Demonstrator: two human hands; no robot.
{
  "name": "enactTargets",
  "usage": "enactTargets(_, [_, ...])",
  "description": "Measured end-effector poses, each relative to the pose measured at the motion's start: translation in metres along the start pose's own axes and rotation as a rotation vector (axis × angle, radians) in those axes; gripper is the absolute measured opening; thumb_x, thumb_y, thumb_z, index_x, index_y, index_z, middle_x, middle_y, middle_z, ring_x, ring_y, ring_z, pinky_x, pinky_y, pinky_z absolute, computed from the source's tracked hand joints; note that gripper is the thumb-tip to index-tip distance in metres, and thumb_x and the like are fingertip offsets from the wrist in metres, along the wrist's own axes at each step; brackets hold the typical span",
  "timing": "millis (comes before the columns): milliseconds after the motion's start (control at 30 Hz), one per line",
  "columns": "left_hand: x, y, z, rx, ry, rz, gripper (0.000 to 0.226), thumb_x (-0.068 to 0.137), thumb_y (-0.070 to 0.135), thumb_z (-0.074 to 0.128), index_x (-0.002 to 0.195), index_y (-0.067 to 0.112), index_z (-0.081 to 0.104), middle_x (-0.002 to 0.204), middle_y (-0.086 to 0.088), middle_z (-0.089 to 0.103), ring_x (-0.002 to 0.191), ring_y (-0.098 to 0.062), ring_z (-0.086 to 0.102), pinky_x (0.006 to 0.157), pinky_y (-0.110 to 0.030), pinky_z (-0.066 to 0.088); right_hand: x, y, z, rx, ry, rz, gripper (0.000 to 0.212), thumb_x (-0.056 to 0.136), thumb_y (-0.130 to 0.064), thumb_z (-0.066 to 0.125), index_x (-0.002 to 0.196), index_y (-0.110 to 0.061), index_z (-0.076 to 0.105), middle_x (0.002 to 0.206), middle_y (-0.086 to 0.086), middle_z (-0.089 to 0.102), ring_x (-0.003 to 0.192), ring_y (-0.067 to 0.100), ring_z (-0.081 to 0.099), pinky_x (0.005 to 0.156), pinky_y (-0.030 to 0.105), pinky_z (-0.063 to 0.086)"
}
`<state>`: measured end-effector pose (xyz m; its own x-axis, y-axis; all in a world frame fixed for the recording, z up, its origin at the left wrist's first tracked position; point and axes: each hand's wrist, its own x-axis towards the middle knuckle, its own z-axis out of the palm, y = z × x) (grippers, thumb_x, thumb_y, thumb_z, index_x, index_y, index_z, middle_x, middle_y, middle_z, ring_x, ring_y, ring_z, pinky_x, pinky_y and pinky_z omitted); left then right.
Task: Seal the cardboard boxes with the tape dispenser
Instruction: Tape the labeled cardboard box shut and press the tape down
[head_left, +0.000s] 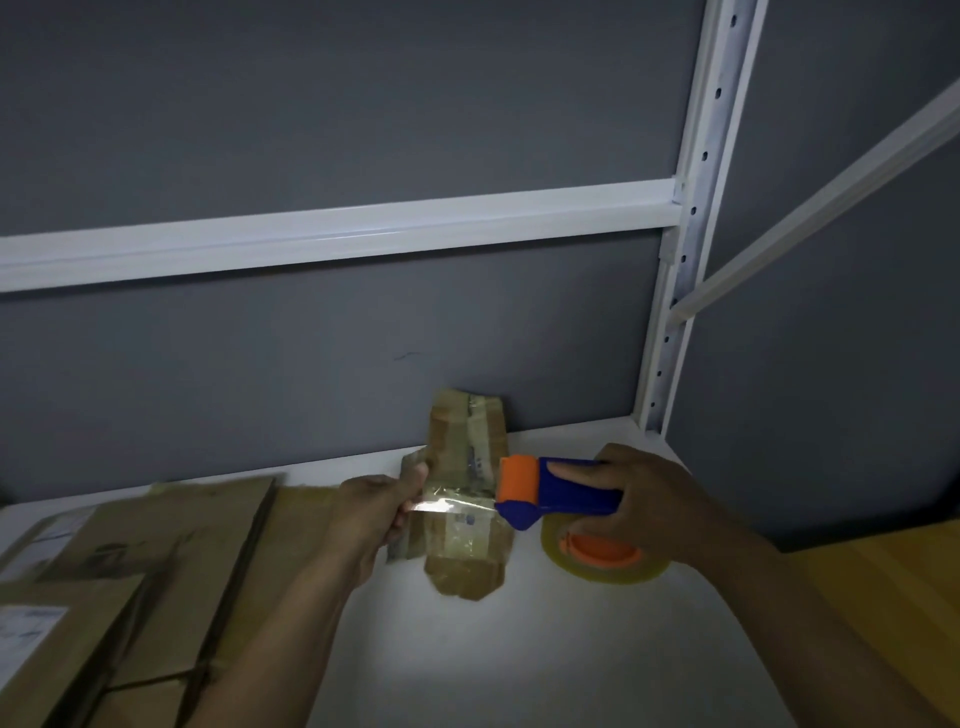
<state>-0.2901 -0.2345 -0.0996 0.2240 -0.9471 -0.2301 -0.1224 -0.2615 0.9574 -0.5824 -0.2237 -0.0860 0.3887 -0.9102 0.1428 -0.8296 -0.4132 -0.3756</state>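
- My right hand (649, 504) grips the blue-and-orange tape dispenser (566, 493). Its fingers (576, 470) wrap the handle, with one laid straight along the top.
- My left hand (374, 509) pinches the free end of the tape (452, 506) between thumb and fingers (400, 519), and a short clear strip runs taut between hand and dispenser.
- Both hands are held above the white desk (519, 649). The small cardboard box (467, 457), brown and already patched with tape, lies under the strip with its far end at the grey wall (311, 130).
- More cardboard boxes (171, 545) lie flat at the left of the desk. They are blurred, so I cannot tell whether they are sealed.
- I judge this to be the start of a seal: tape drawn out, not yet stuck down.
- To do it well, I would keep the strip tight and level so it does not fold onto itself or cling to my fingers.
- I would centre the strip over the box's seam, then plant the free end past the edge and press it down with the left hand.
- Then I would draw the dispenser along the seam with the orange roller (519, 478) bearing down.
- The box looks light and may slide, so my left hand should pin it once the end is stuck.
- At the far edge I would tip the dispenser so its blade cuts cleanly.
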Motion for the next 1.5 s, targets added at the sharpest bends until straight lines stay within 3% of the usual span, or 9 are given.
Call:
enactTargets(233, [0.003,-0.018,-0.020,0.158,-0.037,-0.030,0.054,0.087,0.059,0.054,0.071,0.008,0.062,0.063,-0.008,0.062,0.059,-0.016,0.054,0.062,-0.030,0.049,0.019,-0.026,0.005,-0.085,-0.005,-0.062,0.080,0.080,-0.051,0.068,0.147,-0.037,0.026,0.127,-0.011,0.045,0.116,0.008,0.044,0.084,0.013,0.041])
enactTargets(333, [0.005,-0.024,-0.017,0.476,0.175,0.200,0.055,0.092,0.058,0.048,0.117,0.011,0.061,0.108,-0.012,0.069,0.093,-0.019,0.066,0.083,-0.032,0.052,0.022,-0.027,0.004,-0.125,-0.016,-0.064,0.081,0.080,-0.054,0.067,0.147,-0.036,0.026,0.130,-0.010,0.045,0.118,0.009,0.044,0.087,0.014,0.043])
enactTargets(500, [-0.002,-0.032,-0.008,0.547,-0.215,0.694,0.078,0.084,0.078,0.030,0.150,0.037,0.020,0.159,0.017,0.016,0.145,0.004,0.009,0.115,-0.019,0.015,0.023,-0.028,0.003,-0.114,-0.032,-0.067,0.080,0.081,-0.052,0.067,0.147,-0.036,0.025,0.130,-0.010,0.045,0.118,0.010,0.044,0.087,0.015,0.044])
enactTargets(667, [0.009,-0.033,-0.014,1.171,-0.109,0.868,0.092,0.081,0.081,0.023,0.154,0.027,0.010,0.157,0.013,-0.003,0.147,-0.005,-0.009,0.113,-0.016,-0.015,0.024,-0.025,0.004,-0.120,-0.044,-0.090,0.080,0.082,-0.052,0.066,0.148,-0.038,0.024,0.130,-0.009,0.044,0.119,0.010,0.044,0.084,0.013,0.041])
enactTargets(767, [0.010,-0.025,-0.004,1.367,-0.079,1.030,0.088,0.086,0.076,0.022,0.147,0.015,0.035,0.152,0.000,0.031,0.143,-0.019,0.025,0.120,-0.035,0.012,0.025,-0.023,0.006,-0.123,-0.025,-0.121,0.078,0.083,-0.051,0.065,0.148,-0.037,0.024,0.129,-0.007,0.044,0.118,0.009,0.044,0.080,0.011,0.035])
enactTargets(833, [0.010,-0.028,0.004,1.342,-0.086,1.051,0.090,0.083,0.077,0.029,0.146,0.012,0.035,0.149,0.001,0.035,0.136,-0.017,0.034,0.114,-0.034,0.032,0.024,-0.020,0.007,-0.121,-0.015,-0.115,0.076,0.083,-0.052,0.065,0.147,-0.040,0.025,0.125,-0.008,0.044,0.115,0.009,0.045,0.077,0.011,0.034])
enactTargets(1200, [0.013,-0.036,0.005,1.302,-0.083,1.020,0.094,0.078,0.076,0.040,0.146,0.012,0.037,0.146,-0.006,0.047,0.131,-0.026,0.049,0.113,-0.041,0.032,-0.016,0.025,-0.017,-0.122,-0.130,0.029,0.069,0.083,-0.052,0.064,0.140,-0.050,0.024,0.120,-0.008,0.045,0.102,0.006,0.045,0.079,0.014,0.037])
enactTargets(1400, [0.012,-0.035,0.009,1.277,-0.106,0.956,0.099,0.076,0.081,0.037,0.150,0.015,0.032,0.152,-0.006,0.039,0.138,-0.024,0.038,0.113,-0.049,0.031,-0.008,0.014,0.015,-0.327,0.167,-0.238,0.058,0.065,-0.059,0.070,0.114,-0.029,0.064,0.077,0.000,0.059,0.059,0.015,0.060,0.054,0.019,0.033])
enactTargets(1500, [0.012,-0.035,0.010,1.271,-0.100,0.950,0.098,0.075,0.078,0.040,0.151,0.015,0.030,0.153,-0.005,0.037,0.140,-0.024,0.036,0.114,-0.047,0.027,0.000,-0.005,0.017,-0.352,0.147,-0.195,0.057,0.073,-0.049,0.076,0.124,-0.027,0.061,0.092,0.004,0.059,0.079,0.021,0.062,0.066,0.024,0.034])
